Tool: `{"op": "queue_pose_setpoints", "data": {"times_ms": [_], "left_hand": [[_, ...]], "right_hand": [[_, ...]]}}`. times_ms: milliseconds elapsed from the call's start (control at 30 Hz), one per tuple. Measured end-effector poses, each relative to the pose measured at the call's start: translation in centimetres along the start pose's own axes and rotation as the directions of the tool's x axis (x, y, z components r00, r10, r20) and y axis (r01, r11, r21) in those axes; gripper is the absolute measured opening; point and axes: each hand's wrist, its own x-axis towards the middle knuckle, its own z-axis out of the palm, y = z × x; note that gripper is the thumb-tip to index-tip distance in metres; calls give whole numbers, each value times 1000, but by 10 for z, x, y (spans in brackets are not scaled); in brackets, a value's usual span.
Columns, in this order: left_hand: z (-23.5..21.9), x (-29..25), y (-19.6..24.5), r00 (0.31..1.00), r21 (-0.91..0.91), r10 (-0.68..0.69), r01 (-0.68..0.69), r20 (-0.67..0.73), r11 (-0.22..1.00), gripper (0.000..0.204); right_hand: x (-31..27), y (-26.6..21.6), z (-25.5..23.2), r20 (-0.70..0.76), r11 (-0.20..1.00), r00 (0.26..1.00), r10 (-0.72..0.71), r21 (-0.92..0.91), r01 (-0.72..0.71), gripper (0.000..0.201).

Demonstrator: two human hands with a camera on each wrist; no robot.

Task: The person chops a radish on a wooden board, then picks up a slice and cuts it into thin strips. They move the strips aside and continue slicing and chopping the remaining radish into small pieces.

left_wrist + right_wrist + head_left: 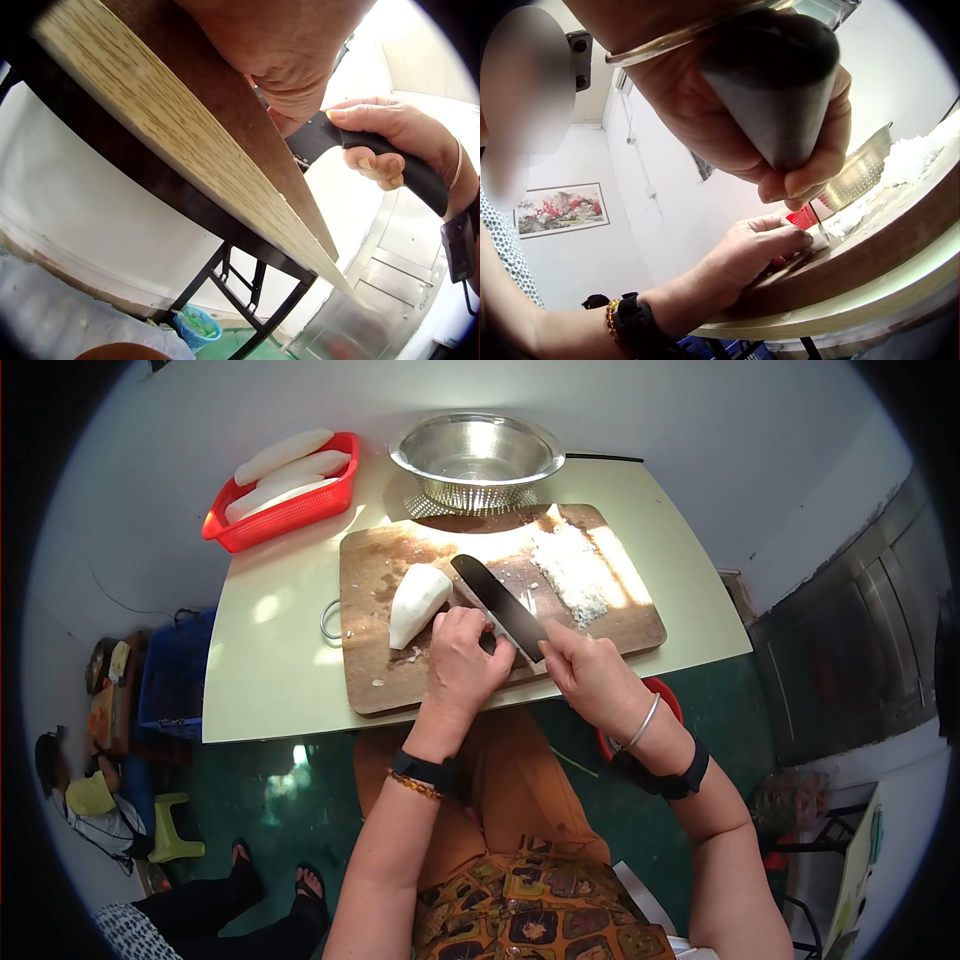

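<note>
The right hand (597, 678) grips the black handle of a knife (500, 605), its dark blade angled across the wooden cutting board (375, 670). Beside the blade, the left hand (468, 660) has its fingers curled down on the board. In the right wrist view a small white piece (819, 238) shows at the left fingertips, next to the blade. A large peeled white vegetable piece (418, 603) lies left of the blade, and a heap of finely chopped white bits (578, 575) lies to its right.
Behind the board stands a metal perforated basin (478, 455). A red basket (280, 515) with several long white vegetables (285, 455) is at the back left. A red container (662, 700) is below the table's front edge. Another person's feet (310, 880) show at lower left.
</note>
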Motion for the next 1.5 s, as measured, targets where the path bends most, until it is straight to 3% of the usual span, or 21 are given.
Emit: {"op": "queue_pose_setpoints", "data": {"times_ms": [500,700,800,900,933,1033,1067,1200,1500], "left_hand": [[-1,1,2,1000,16,7,-7,5,1000,15],[-3,1,3,1000,-2,3,-3,19,1000,15],[-3,1,3,1000,-8,-14,14,22,1000,15],[-3,-2,2,998,-10,-35,36,42,999,14],[-2,-2,1,999,-17,-28,28,28,999,14],[-2,-2,-1,999,-24,-39,38,-6,999,15],[-1,-2,-1,999,-33,-51,51,-14,998,15],[-1,-2,2,996,-85,-87,88,8,993,14],[-3,0,2,1000,-28,-20,19,-10,999,13]], "right_hand": [[2,-14,-13,100,990,995,-17,-139,31,10],[15,4,13,-25,991,994,-102,-93,99,10],[19,10,24,-82,996,995,-60,-78,54,9],[25,14,22,-107,992,991,75,111,-63,9],[24,8,13,29,917,963,268,300,-264,11],[14,9,8,5,913,968,250,333,-237,12],[12,18,12,-70,953,986,154,274,-129,13],[4,13,6,-50,968,992,119,228,-104,12],[5,9,8,-34,995,998,45,95,-42,10]]}}
